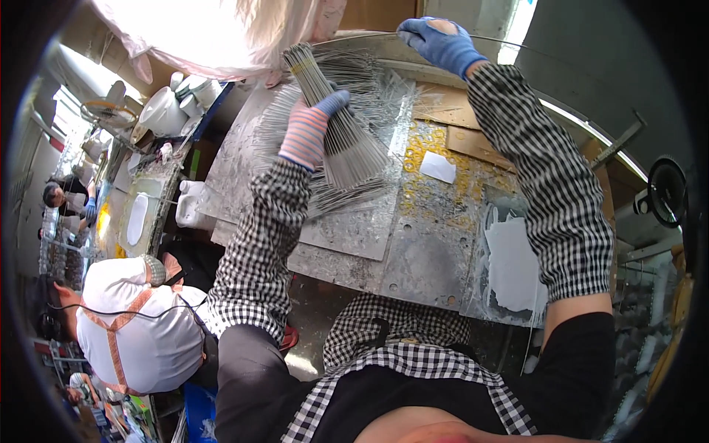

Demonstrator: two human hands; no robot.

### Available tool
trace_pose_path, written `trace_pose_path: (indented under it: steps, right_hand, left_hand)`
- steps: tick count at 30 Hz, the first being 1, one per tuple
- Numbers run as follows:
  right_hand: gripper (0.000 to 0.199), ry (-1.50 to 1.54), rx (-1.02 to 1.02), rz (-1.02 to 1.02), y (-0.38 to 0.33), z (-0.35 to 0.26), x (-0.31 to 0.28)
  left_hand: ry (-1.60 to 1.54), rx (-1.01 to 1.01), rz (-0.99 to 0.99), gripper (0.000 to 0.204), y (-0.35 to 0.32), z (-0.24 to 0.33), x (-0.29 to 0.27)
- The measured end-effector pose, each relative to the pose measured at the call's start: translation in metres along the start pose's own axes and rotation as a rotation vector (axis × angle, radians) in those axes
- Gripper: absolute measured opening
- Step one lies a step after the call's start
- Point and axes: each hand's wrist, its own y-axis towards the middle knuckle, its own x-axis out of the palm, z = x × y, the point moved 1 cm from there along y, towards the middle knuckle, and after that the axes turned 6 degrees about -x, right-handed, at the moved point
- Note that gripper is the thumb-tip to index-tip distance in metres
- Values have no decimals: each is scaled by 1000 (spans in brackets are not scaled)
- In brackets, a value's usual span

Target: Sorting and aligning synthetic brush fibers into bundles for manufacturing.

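Note:
My left hand (306, 133), in a pink-and-grey striped glove with blue fingertips, is closed around a bundle of thin grey metal rods (323, 96). The bundle tilts, its narrow upper end bound with something yellow, its lower end fanned out. Under and behind it lies a pile of similar loose rods (354, 68) on a grey board (354, 240). My right hand (441, 46), in a blue glove with a pale patch, is raised near the table's far edge, away from the rods. Its fingers are drawn together, and what they hold, if anything, cannot be made out.
Yellow rings (425, 148) lie scattered beside a white paper piece (438, 167) and cardboard (480, 148). White paste (513, 262) covers the table's right corner. Left stand a white jug (196, 205) and a bent-over co-worker (140, 325). A pink-white plastic sheet (221, 37) hangs behind.

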Motion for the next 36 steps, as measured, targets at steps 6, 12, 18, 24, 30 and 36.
trace_pose_path:
  steps: [6, 12, 18, 24, 30, 36]
  right_hand:
    - [32, 158, -111, 137, -40, -33, -27]
    - [28, 268, -135, 171, -52, -38, -54]
    - [56, 473, 93, -241, -46, -64, -103]
    - [63, 228, 331, 285, -39, -33, -67]
    - [39, -73, 435, 535, -111, 169, -61]
    - [77, -24, 555, 404, -206, 355, -131]
  left_hand:
    - [11, -30, 4, 24, 24, 28, -30]
    - [1247, 642, 723, 41, -9, 8, 14]
    - [463, 358, -180, 39, 4, 32, 29]
    - [294, 341, -330, 50, 78, -25, 164]
    - [1038, 708, -319, 76, -6, -99, 161]
    - [1976, 324, -249, 100, -93, -109, 2]
